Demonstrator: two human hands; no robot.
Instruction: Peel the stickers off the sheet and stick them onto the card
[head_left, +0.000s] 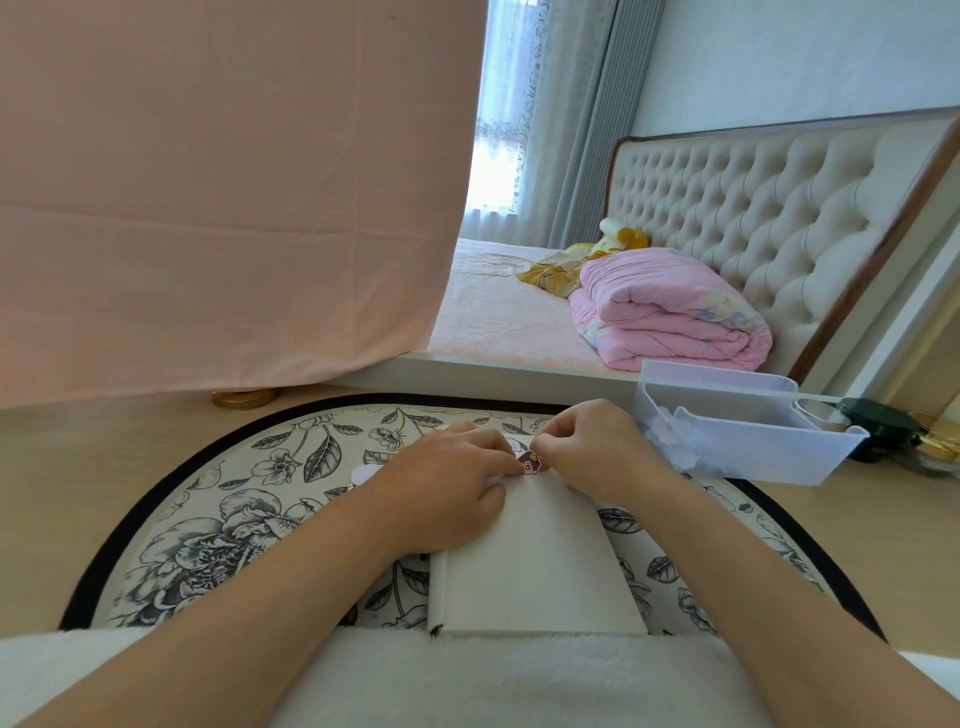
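A plain white card (535, 566) lies on a round floral mat (218, 525) in front of me. A small cartoon-face sticker (530, 462) sits at the card's far edge, between my two hands. My left hand (447, 478) lies over the card's far left part, its fingertips pressing beside the sticker. My right hand (592, 447) has its fingers curled and pinches the sticker's right edge. Another sticker or part of the sheet (514, 443) peeks out just behind the fingers, mostly hidden. A white scrap (363, 473) lies left of my left hand.
A translucent plastic bin (737, 431) holding pale bits stands at the right. Behind it are a dark-lidded jar (878, 423) and a gold-lidded jar (940, 441). A pink cloth (218, 197) hangs at the left, with a gold lid (244, 398) under it. A bed lies beyond.
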